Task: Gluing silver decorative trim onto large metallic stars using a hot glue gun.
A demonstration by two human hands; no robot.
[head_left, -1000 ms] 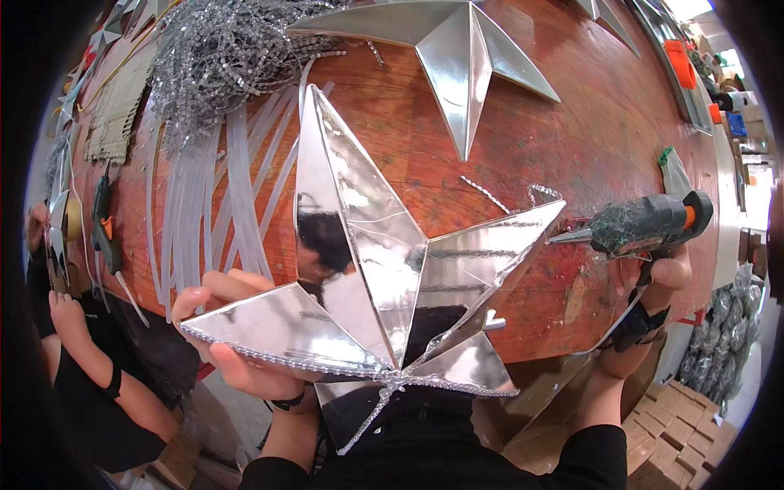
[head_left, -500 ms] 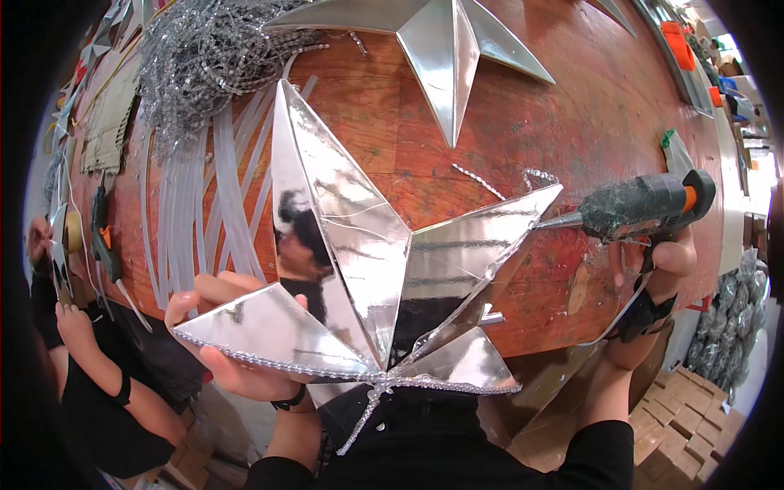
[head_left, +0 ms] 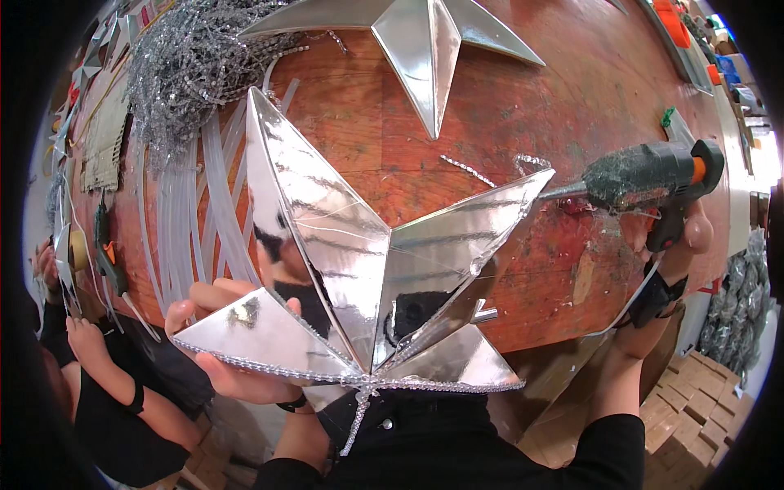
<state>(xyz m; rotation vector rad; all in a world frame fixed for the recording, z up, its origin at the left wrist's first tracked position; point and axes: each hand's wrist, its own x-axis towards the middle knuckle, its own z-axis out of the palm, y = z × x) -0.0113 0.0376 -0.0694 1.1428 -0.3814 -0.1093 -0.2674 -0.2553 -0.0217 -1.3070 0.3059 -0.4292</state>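
My left hand (head_left: 233, 355) grips one point of a mirrored silver star (head_left: 327, 220), thumb on the near side and fingers behind. A string of silver beads (head_left: 269, 371) runs along the star's lower edges and hangs from its centre in a short tail. My right hand (head_left: 682, 233) is closed around the handle of a dark green hot glue gun (head_left: 641, 175) with orange parts. Its metal nozzle is at the tip of the star's right-hand point. Thin threads of glue stretch across the star's faces. Part of my right fingers is hidden behind the gun.
Another silver star (head_left: 416, 61) lies on the red-brown wooden table (head_left: 490, 114). Glue sticks (head_left: 180, 220) and a heap of silver bead strings (head_left: 196, 73) are at left. A co-worker's hands (head_left: 86, 343) are near a second glue gun (head_left: 108, 253). Cardboard (head_left: 686, 408) is stacked lower right.
The glue gun and my right hand have moved slightly right and up. My left hand still holds the star, which sits a little further left in view.
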